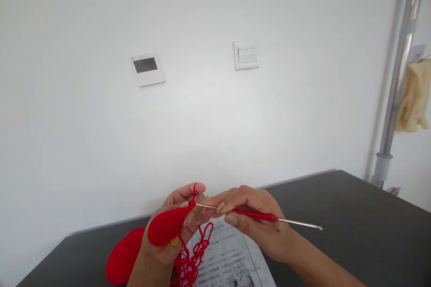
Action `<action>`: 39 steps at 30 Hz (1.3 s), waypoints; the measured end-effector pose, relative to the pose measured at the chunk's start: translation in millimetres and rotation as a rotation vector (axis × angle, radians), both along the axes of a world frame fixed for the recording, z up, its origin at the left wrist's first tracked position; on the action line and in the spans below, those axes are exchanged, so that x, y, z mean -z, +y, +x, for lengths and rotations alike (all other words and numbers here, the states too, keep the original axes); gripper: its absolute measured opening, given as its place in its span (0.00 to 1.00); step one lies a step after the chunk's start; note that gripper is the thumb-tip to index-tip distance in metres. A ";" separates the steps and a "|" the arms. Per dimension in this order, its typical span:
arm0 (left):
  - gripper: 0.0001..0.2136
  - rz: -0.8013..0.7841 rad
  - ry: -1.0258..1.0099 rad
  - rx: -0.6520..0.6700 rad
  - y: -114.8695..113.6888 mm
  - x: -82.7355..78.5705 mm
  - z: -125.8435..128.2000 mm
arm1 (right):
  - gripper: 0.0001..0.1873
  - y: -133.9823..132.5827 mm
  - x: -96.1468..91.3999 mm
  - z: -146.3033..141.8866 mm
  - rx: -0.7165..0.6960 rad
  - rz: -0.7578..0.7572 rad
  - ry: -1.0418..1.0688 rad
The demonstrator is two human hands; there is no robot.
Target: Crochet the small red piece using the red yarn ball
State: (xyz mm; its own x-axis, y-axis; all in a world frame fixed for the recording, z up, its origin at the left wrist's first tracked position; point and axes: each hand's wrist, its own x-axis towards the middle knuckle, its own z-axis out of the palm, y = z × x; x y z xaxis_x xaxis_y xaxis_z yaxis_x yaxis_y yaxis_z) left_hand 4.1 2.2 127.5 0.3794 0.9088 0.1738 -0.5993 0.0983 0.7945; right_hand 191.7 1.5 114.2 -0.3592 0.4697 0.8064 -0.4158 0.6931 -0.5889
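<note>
My left hand (pixel 180 219) is closed on a red crocheted piece (pixel 166 226), with a strand of red yarn running up over its raised forefinger. A small yellow stitch marker (pixel 174 241) shows at the lower edge of the piece. Between the fingers and thumb of my right hand (pixel 256 217) lies a double-ended crochet hook (pixel 259 215) with a red grip and metal ends. Its left tip meets the piece at the yarn, while the other end points right. Loose loops of red yarn (pixel 186 264) hang below my left hand.
A red ball of yarn (pixel 124 255) sits on the dark table (pixel 336 233) at the left. Under the hands lies a printed sheet (pixel 232 255). On the white wall are a panel with a screen (pixel 147 69) and a switch (pixel 247 56). A metal pole (pixel 397 85) and yellowish cloth (pixel 415 94) are at the right.
</note>
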 end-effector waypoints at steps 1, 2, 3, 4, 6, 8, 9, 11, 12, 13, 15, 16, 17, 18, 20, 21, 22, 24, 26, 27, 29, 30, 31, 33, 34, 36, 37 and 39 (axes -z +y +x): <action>0.12 0.005 -0.002 0.009 0.3 0.1 -0.3 | 0.08 0.0 1.0 -0.9 -0.037 -0.043 0.026; 0.12 0.008 -0.004 0.017 0.5 0.1 -0.4 | 0.08 0.0 1.5 -1.3 -0.062 -0.072 0.044; 0.11 0.009 -0.006 0.026 0.6 -0.2 -0.3 | 0.08 0.1 1.6 -1.1 -0.072 -0.084 0.048; 0.12 0.009 -0.007 0.038 0.6 -0.8 0.2 | 0.08 0.0 1.2 -0.4 -0.070 -0.083 0.041; 0.12 0.006 -0.014 0.066 0.4 -2.7 1.7 | 0.09 -0.2 -0.6 1.7 -0.057 -0.058 0.015; 0.11 0.013 -0.024 0.101 0.4 -5.2 3.8 | 0.10 -0.4 -2.5 3.1 -0.071 -0.049 0.010; 0.11 0.025 -0.027 0.121 0.5 -6.4 4.8 | 0.10 -0.4 -3.1 3.2 -0.097 -0.067 0.028; 0.10 0.048 -0.023 0.152 1.0 -8.2 6.3 | 0.09 -0.1 -3.4 1.7 -0.170 -0.134 0.080; 0.10 0.057 -0.015 0.163 1.3 -8.7 6.7 | 0.09 0.2 -3.0 0.3 -0.208 -0.171 0.107; 0.10 0.061 -0.003 0.168 1.6 -9.0 7.0 | 0.08 0.6 -2.5 -1.2 -0.242 -0.205 0.132; 0.10 0.056 0.018 0.169 2.0 -8.8 7.2 | 0.07 1.4 -1.4 -4.0 -0.284 -0.251 0.167; 0.10 0.051 0.027 0.168 2.2 -8.4 7.1 | 0.06 1.7 -0.9 -5.0 -0.292 -0.267 0.178; 0.10 0.050 0.034 0.166 2.4 -7.8 7.0 | 0.06 1.8 -0.5 -5.6 -0.293 -0.276 0.188; 0.11 0.047 0.041 0.160 2.5 -7.2 6.8 | 0.06 1.8 -0.3 -5.8 -0.289 -0.279 0.192; 0.11 0.035 0.060 0.141 2.8 -5.6 6.1 | 0.05 1.4 -0.3 -5.5 -0.270 -0.279 0.200; 0.11 0.028 0.074 0.128 3.0 -4.8 5.5 | 0.05 1.1 -0.4 -5.0 -0.261 -0.279 0.202; 0.12 0.021 0.087 0.116 3.2 -3.9 4.7 | 0.05 0.8 -0.6 -4.5 -0.255 -0.281 0.204; 0.12 0.016 0.112 0.094 3.5 -2.5 2.7 | 0.05 0.5 -0.9 -3.5 -0.250 -0.290 0.197; 0.12 0.020 0.134 0.076 3.8 -2.0 0.8 | 0.05 0.8 -1.0 -2.3 -0.251 -0.298 0.185; 0.12 0.024 0.145 0.070 3.8 -2.2 0.0 | 0.05 1.0 -1.0 -1.6 -0.248 -0.301 0.181; 0.11 0.036 0.165 0.062 3.4 -3.5 -0.6 | 0.04 1.8 -0.8 0.0 -0.232 -0.304 0.171; 0.11 0.044 0.175 0.060 3.1 -4.3 -0.5 | 0.03 2.3 -0.7 0.8 -0.225 -0.306 0.165; 0.10 0.052 0.183 0.058 2.7 -5.2 -0.2 | 0.03 2.8 -0.6 1.6 -0.217 -0.310 0.156; 0.10 0.067 0.197 0.055 2.2 -6.0 0.5 | 0.03 4.0 -0.1 2.7 -0.242 -0.325 0.141; 0.11 0.074 0.201 0.052 2.3 -5.9 0.6 | 0.03 4.6 0.2 2.9 -0.258 -0.332 0.136; 0.11 0.090 0.212 0.044 3.3 -4.3 0.0 | 0.03 5.9 1.1 2.5 -0.279 -0.353 0.140; 0.11 0.097 0.219 0.037 4.1 -3.1 -0.7 | 0.03 6.4 1.5 2.0 -0.287 -0.362 0.145; 0.11 0.108 0.237 0.022 5.9 -0.7 -2.5 | 0.04 7.4 2.2 0.4 -0.295 -0.383 0.154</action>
State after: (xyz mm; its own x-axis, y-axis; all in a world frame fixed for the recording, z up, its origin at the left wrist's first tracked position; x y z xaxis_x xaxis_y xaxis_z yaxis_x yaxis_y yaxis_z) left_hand 1.6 8.0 128.2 0.4409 0.8807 0.1731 -0.3936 0.0164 0.9191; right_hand 192.1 9.0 112.0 -0.4117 0.6383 0.6505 -0.6634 0.2796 -0.6941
